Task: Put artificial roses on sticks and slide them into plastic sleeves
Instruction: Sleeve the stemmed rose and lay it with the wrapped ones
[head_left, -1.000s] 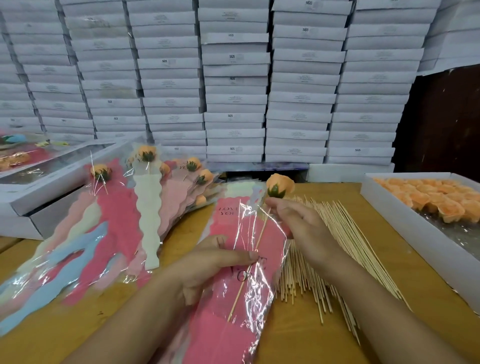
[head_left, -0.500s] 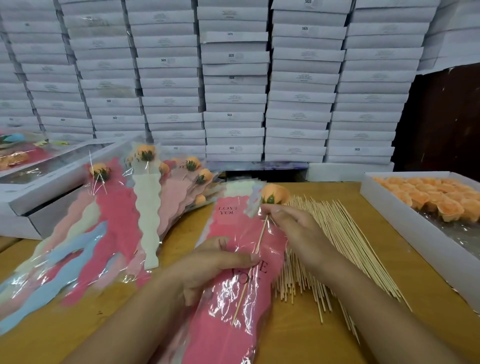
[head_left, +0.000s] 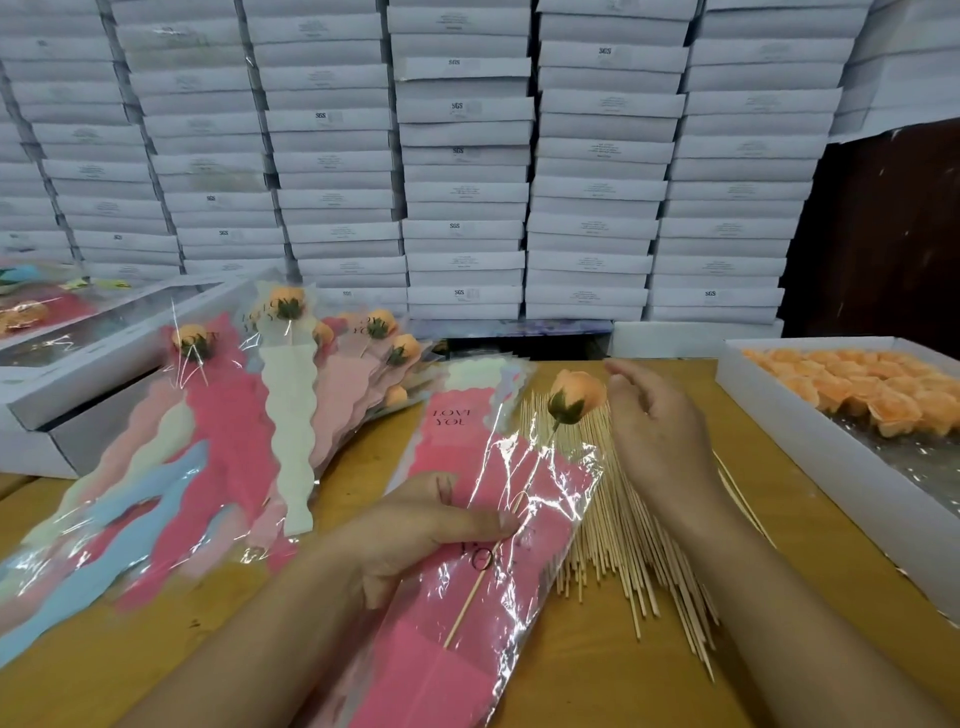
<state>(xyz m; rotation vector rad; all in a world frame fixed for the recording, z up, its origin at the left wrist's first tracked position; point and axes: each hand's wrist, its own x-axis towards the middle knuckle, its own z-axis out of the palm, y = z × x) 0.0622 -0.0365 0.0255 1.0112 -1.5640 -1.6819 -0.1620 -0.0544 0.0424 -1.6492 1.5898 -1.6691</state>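
Nearest the viewer, the left hand (head_left: 415, 530) pinched a pink plastic sleeve (head_left: 467, 597) with its thumb on top, its grip holding the sleeve and the stick (head_left: 480, 582) inside it against the wooden bench (head_left: 597, 675), while the orange rose (head_left: 574, 397) stood out above the sleeve's mouth. Just beside the rose, the right hand (head_left: 657, 436) hovered with relaxed fingers, its grip loose and holding nothing, above a spread of bare sticks (head_left: 628, 551). Farther off lay finished sleeved roses (head_left: 218, 415) at the left, a white box of orange rose heads (head_left: 883, 395) at the right, and stacked white boxes (head_left: 467, 156) behind
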